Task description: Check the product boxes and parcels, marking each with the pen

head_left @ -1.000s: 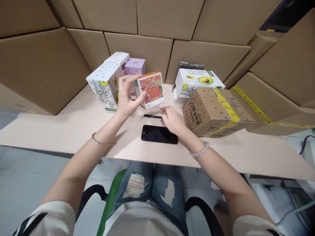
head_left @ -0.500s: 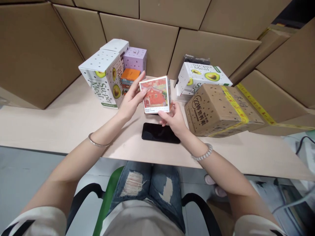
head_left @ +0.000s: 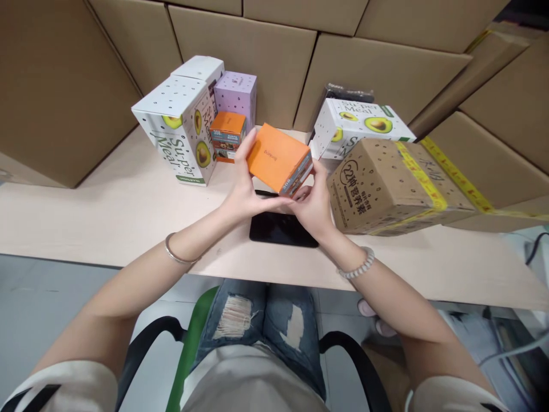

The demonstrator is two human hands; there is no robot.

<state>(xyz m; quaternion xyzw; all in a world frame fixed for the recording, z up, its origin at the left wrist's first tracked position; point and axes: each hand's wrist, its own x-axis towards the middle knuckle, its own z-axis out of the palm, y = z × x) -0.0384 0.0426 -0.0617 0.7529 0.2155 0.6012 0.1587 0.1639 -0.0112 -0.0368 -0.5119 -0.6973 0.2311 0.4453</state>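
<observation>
A small orange box (head_left: 277,154) is held tilted above the table, its plain orange face toward me and a printed side at the lower right. My left hand (head_left: 246,194) grips its left edge, with the thumb stretched under the near corner. Closed around the right end is my right hand (head_left: 315,209), its fingertips partly hidden by the box. Just below the hands lies a black phone (head_left: 281,232), partly covered by them. A similar orange box (head_left: 228,137) stands behind my left hand, beside a lilac box (head_left: 238,94).
White avocado-print boxes stand at the left (head_left: 171,123) and back right (head_left: 364,123). A taped brown carton (head_left: 373,189) is right of my hands, with a dark package (head_left: 349,92) farther back. Large cardboard boxes (head_left: 244,63) wall the table (head_left: 107,212).
The box in my hands has been turned: its picture side faced me before, and now the orange side does. My left thumb has moved from the picture face to below the box.
</observation>
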